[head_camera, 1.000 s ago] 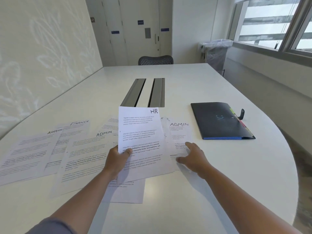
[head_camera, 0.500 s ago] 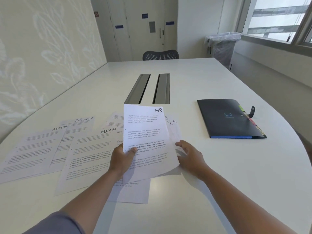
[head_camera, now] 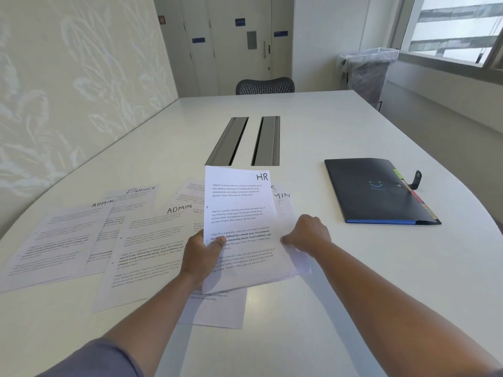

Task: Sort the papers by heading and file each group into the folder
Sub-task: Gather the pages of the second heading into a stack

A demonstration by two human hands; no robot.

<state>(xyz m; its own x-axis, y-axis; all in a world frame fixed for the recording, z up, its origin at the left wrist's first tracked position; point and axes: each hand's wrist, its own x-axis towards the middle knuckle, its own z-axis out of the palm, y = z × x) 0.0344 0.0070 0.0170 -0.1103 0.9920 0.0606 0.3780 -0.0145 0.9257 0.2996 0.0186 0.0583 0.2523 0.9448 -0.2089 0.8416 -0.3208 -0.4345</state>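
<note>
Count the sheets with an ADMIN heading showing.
3: far-left ADMIN sheet, middle ADMIN sheet, and one partly hidden behind the HR sheet, showing only "MIN". Others may be hidden.

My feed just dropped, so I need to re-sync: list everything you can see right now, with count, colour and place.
HR sheet: one, white, raised at table centre, held by both hands.
Sheets behind it: count unclear, white, one partly showing "MIN".
ADMIN sheets: two, white, flat, far left and centre-left.
FINANCE sheet: one, white, partly under the left ADMIN sheet.
Folder: one, black with blue edge, closed, right of the papers.
Table: one, white.
Cable slots: two, grey, table centre.
Chair: one, dark, far end.
Bin: one, clear liner, by the window.
Left hand: grips HR sheet's left edge.
Right hand: grips the right edge.
</note>
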